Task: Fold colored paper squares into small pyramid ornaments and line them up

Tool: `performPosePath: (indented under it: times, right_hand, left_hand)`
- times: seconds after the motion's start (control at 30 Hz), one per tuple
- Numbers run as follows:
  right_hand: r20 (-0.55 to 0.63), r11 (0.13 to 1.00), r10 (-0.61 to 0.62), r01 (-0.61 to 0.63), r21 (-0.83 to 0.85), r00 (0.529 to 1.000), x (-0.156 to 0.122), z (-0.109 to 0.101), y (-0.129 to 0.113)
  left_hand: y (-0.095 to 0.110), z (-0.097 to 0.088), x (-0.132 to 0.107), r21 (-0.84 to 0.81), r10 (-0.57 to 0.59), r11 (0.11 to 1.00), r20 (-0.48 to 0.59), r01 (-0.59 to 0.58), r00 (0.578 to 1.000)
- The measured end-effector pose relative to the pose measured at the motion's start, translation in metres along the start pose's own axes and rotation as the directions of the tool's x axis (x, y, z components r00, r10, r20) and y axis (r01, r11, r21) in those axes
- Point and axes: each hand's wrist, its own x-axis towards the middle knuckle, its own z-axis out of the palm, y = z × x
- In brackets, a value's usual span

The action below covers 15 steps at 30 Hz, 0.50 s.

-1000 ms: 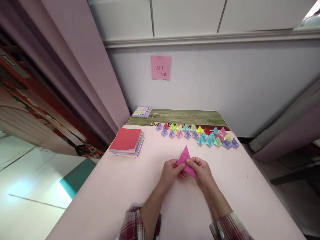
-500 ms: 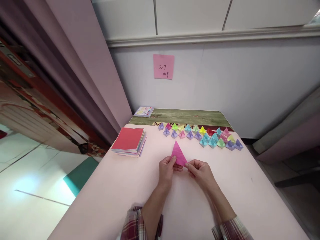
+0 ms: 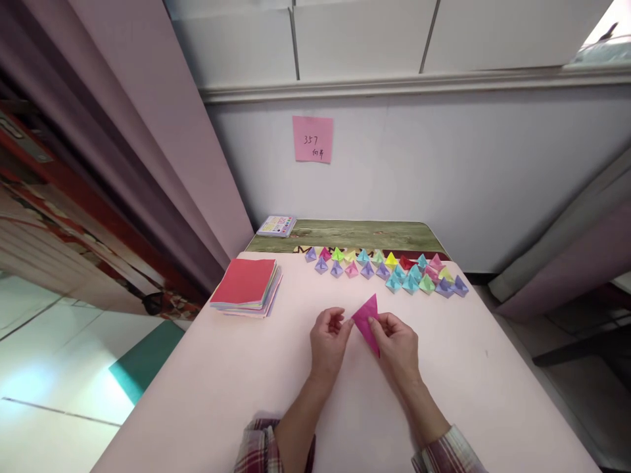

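Note:
A magenta sheet of origami paper, folded into a triangle, is held above the table in my right hand. The right thumb presses on its face, and the fingers are behind it. One point of the triangle is up, another points down toward me. My left hand is just left of the paper, fingers loosely curled and apart from the thumb. Its thumb tip is at the paper's left corner; whether it touches is hard to tell.
At the left lies a stack of coloured paper, red on top. Several small folded paper boats stand in rows along the far side of the table. Behind them, a packet rests at the back left corner. A pink note hangs on the wall.
The magenta triangle has turned, and its tip has swung to the right. My left hand has released it, while my right hand has moved further onto it. The whole view has shifted slightly.

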Motion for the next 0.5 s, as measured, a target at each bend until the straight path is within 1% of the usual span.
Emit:
performPosePath:
  times: [0.03,0.07,0.13,0.2,0.27,0.37,0.5]
  right_hand:
    - [-0.046,0.997,-0.032,0.029,-0.069,0.998,-0.001,0.001,-0.001]
    - [-0.065,0.993,-0.059,0.052,-0.109,0.996,-0.003,0.002,-0.002]
    - [-0.039,0.991,-0.091,0.086,-0.099,0.995,-0.006,0.004,-0.005]
    - [0.030,0.994,-0.103,0.104,-0.028,0.994,-0.007,0.007,-0.006]
    - [0.104,0.995,-0.090,0.084,0.061,0.991,-0.006,0.008,-0.004]
    - [0.188,0.985,-0.042,0.009,0.175,0.981,-0.003,0.007,0.003]
    - [0.218,0.971,0.002,-0.054,0.234,0.976,0.001,0.008,0.012]
  left_hand:
    - [0.000,0.002,-0.001,0.038,0.056,0.998,-0.024,-0.055,0.998]
    - [0.000,0.003,-0.002,0.061,0.080,0.995,-0.003,-0.080,0.997]
    - [-0.003,0.007,-0.004,0.052,0.055,0.997,0.090,-0.059,0.994]
    - [-0.006,0.009,-0.006,0.002,-0.002,1.000,0.128,0.001,0.992]
    - [-0.009,0.009,-0.005,-0.051,-0.049,0.997,0.129,0.056,0.990]
    - [-0.009,0.007,-0.003,-0.111,-0.098,0.987,0.137,0.114,0.986]
    - [-0.009,0.005,-0.001,-0.141,-0.124,0.979,0.147,0.145,0.981]
